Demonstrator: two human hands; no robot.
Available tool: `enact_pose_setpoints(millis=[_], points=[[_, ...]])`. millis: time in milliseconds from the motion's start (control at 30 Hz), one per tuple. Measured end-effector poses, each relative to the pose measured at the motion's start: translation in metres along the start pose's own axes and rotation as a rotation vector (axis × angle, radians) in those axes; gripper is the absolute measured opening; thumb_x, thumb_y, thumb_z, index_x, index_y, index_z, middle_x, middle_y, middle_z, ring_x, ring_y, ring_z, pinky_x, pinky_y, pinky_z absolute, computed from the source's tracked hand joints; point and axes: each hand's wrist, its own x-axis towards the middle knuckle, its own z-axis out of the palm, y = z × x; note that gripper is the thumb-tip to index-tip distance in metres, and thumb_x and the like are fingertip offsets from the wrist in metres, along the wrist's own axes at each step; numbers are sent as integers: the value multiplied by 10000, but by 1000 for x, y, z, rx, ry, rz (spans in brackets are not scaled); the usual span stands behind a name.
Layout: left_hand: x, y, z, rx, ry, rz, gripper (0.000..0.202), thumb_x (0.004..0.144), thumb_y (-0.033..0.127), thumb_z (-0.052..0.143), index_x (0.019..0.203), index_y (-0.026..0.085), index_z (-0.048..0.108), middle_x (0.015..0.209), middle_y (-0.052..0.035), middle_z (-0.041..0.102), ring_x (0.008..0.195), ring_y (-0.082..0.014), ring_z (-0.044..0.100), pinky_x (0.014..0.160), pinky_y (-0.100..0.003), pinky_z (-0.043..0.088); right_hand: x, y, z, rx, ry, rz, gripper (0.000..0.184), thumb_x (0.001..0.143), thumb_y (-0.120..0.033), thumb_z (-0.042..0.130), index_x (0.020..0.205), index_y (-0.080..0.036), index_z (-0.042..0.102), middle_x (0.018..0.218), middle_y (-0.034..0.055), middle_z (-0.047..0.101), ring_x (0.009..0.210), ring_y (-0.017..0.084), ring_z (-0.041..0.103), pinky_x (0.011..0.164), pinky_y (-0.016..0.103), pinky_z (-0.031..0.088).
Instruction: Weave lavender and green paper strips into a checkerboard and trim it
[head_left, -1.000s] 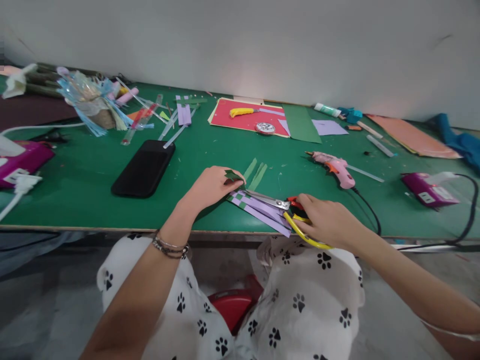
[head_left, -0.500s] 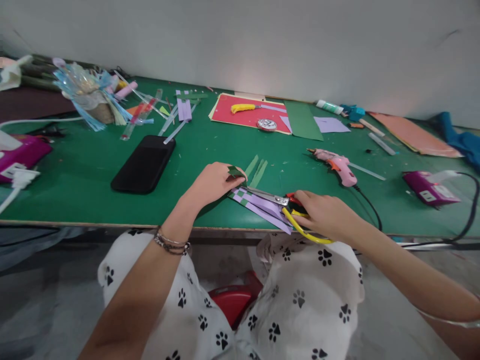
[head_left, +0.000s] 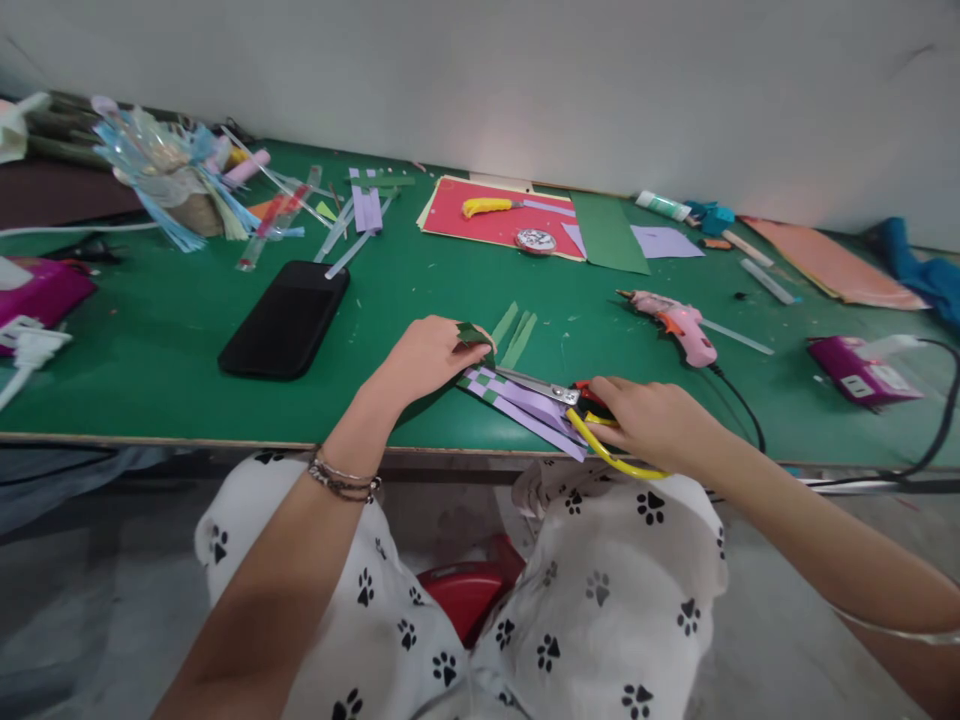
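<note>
Low over the front of the green table, my left hand (head_left: 435, 355) is closed on a woven piece of purple and green paper strips (head_left: 480, 385). A dark green paper end (head_left: 472, 338) curls up over its fingers. Loose purple strips (head_left: 544, 415) reach toward the table edge, and green strip ends (head_left: 517, 335) stick out on the far side. My right hand (head_left: 649, 420) grips scissors (head_left: 559, 392) with red and yellow handles. Their blades point left, with the tips at the woven paper by my left fingers; whether they are cutting I cannot tell.
A black phone (head_left: 285, 320) lies to the left. On the right is a pink glue gun (head_left: 679, 325) with its cord, near a purple power socket (head_left: 862, 370). Farther back lie red paper sheets (head_left: 480, 225), a yellow cutter (head_left: 487, 207), a round tin (head_left: 535, 240) and green paper (head_left: 611, 235).
The view has shifted slightly. Both hands stay nearly in place, with the scissors' tips still at the woven paper strips.
</note>
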Motion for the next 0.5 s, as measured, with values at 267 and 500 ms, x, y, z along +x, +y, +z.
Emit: enact_pose_setpoints(millis=[267, 500], points=[[0, 1, 0, 10, 4, -9, 244, 826, 341, 502, 797, 190, 691, 764, -38, 701, 775, -190, 640, 643, -233, 426, 0, -1, 1, -32, 10, 6, 482, 888, -522, 227, 913, -150, 532, 783, 91, 640, 541, 159, 550, 462, 260, 139], [0, 2, -1, -3, 11, -16, 231, 827, 339, 497, 819, 204, 684, 762, -21, 705, 774, -186, 645, 641, -230, 434, -1, -2, 1, -38, 13, 0, 498, 887, -540, 222, 899, -155, 536, 754, 81, 639, 534, 160, 552, 457, 267, 140]])
